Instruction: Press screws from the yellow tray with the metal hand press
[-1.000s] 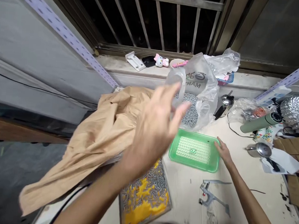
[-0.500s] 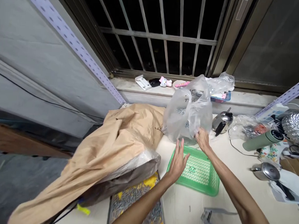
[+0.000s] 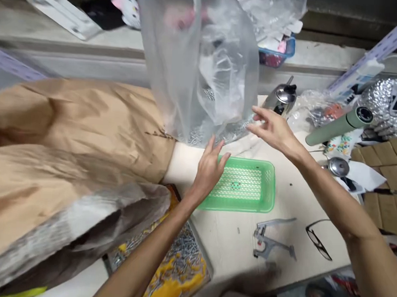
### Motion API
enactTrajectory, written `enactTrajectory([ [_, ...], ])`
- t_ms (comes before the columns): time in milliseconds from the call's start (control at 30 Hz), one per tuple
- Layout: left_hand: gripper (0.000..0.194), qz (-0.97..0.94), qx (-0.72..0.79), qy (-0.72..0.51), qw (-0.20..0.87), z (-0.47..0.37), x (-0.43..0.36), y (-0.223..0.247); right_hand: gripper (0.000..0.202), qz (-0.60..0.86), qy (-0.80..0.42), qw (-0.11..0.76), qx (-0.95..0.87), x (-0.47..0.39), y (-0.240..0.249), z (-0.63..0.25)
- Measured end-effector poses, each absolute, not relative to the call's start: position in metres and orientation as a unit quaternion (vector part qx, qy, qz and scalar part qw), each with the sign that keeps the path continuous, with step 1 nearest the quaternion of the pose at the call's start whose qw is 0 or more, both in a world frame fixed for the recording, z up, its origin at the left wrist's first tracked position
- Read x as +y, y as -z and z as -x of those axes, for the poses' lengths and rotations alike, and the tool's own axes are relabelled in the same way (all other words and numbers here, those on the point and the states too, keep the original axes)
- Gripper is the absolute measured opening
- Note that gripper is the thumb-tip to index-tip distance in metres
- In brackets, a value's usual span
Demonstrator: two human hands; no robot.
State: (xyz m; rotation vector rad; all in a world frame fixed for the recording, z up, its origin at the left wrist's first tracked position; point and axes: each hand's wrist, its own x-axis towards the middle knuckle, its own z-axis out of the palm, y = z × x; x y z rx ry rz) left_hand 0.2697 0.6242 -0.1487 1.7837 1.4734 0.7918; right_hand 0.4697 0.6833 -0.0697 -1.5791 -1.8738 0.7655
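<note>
A large translucent plastic bag (image 3: 176, 75) with small metal pieces in its bottom stands at the back of the table. My left hand (image 3: 210, 169) is below the bag's lower edge, fingers apart, over the left end of a green plastic basket (image 3: 268, 188). At the bag's right side is my right hand (image 3: 273, 128), its fingers spread and holding nothing. The basket's slotted bottom shows, with a tiny dark piece near its back edge.
Brown cloth or paper sacking (image 3: 119, 125) covers the left side. Before it lies a tray of metal pieces (image 3: 185, 251) with yellow bits. A metal tool (image 3: 273, 242), glasses (image 3: 318, 243), a kettle (image 3: 284, 95) and a green flask (image 3: 337, 125) are at the right.
The camera view has turned and come closer to the table. My right hand has let go of the bag and opened. The bag now looks taller and more upright.
</note>
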Motion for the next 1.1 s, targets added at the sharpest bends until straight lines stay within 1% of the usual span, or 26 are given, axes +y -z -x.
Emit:
enactTrajectory([
  [67, 0.042, -0.685, 0.558, -0.299, 0.360, -0.262, 0.584, 0.135, 0.039, 0.610, -0.261, 0.236, -0.710, 0.615, 0.056, -0.495],
  [133, 0.036, -0.680, 0.542, -0.296, 0.396, -0.258, 0.541, 0.125, 0.036, 0.669, -0.264, 0.172, -0.673, 0.546, 0.053, -0.517],
  [233, 0.030, -0.652, 0.521, -0.275, 0.478, -0.257, 0.477, 0.126, 0.031, 0.745, -0.295, 0.062, -0.595, 0.458, 0.076, -0.539],
  [333, 0.028, -0.631, 0.501, -0.243, 0.540, -0.259, 0.422, 0.139, 0.026, 0.742, -0.323, -0.014, -0.588, 0.401, 0.112, -0.544],
  [400, 0.029, -0.631, 0.495, -0.231, 0.551, -0.259, 0.393, 0.147, 0.026, 0.717, -0.327, -0.033, -0.615, 0.382, 0.127, -0.542],
  [467, 0.028, -0.643, 0.487, -0.230, 0.545, -0.259, 0.368, 0.152, 0.027, 0.711, -0.311, -0.029, -0.630, 0.377, 0.132, -0.543],
  [533, 0.026, -0.666, 0.468, -0.236, 0.531, -0.258, 0.347, 0.157, 0.028, 0.738, -0.262, -0.016, -0.622, 0.380, 0.127, -0.552],
  [600, 0.025, -0.693, 0.436, -0.251, 0.516, -0.257, 0.327, 0.167, 0.030, 0.785, -0.183, -0.020, -0.591, 0.387, 0.117, -0.569],
  [700, 0.029, -0.735, 0.392, -0.283, 0.475, -0.259, 0.297, 0.193, 0.034, 0.853, -0.113, -0.104, -0.499, 0.387, 0.104, -0.600],
  [800, 0.029, -0.764, 0.382, -0.316, 0.413, -0.265, 0.271, 0.221, 0.036, 0.884, -0.111, -0.175, -0.420, 0.370, 0.105, -0.628],
  [867, 0.029, -0.770, 0.380, -0.336, 0.387, -0.269, 0.259, 0.233, 0.040, 0.890, -0.121, -0.180, -0.400, 0.352, 0.114, -0.641],
  [933, 0.028, -0.770, 0.370, -0.362, 0.372, -0.271, 0.253, 0.238, 0.043, 0.892, -0.140, -0.167, -0.396, 0.330, 0.125, -0.650],
  [1100, 0.028, -0.768, 0.350, -0.420, 0.334, -0.271, 0.266, 0.242, 0.040, 0.875, -0.184, -0.083, -0.440, 0.282, 0.148, -0.660],
])
